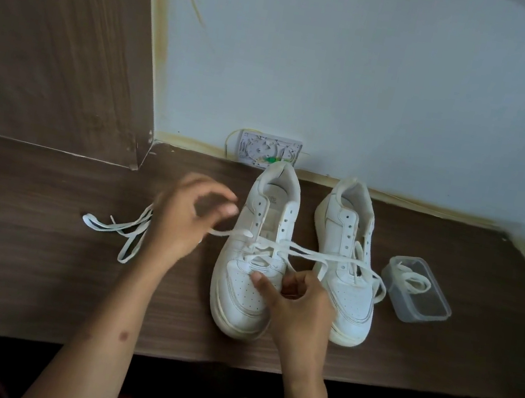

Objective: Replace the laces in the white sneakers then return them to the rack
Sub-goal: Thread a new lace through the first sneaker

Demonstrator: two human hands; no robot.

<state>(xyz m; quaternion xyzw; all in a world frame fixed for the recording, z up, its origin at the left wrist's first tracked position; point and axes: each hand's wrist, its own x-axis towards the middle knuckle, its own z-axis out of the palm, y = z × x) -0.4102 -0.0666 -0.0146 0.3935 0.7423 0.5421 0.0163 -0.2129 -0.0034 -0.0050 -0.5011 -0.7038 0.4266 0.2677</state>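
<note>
The left white sneaker [254, 249] stood on the wooden desk [34, 265], laced through its lowest eyelets only. The new lace [307, 253] was pinched near the toe box by the right hand [298, 300]. The left hand [188, 217], blurred, appeared curled on the lace's other end. Both ends should be evened before each crossing is drawn snug. The right sneaker [344, 261] stood just beside.

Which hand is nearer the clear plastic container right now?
Right. The right hand is at the toe of the left sneaker, closer to the container; the left hand is beyond that sneaker, by the loose lace.
</note>
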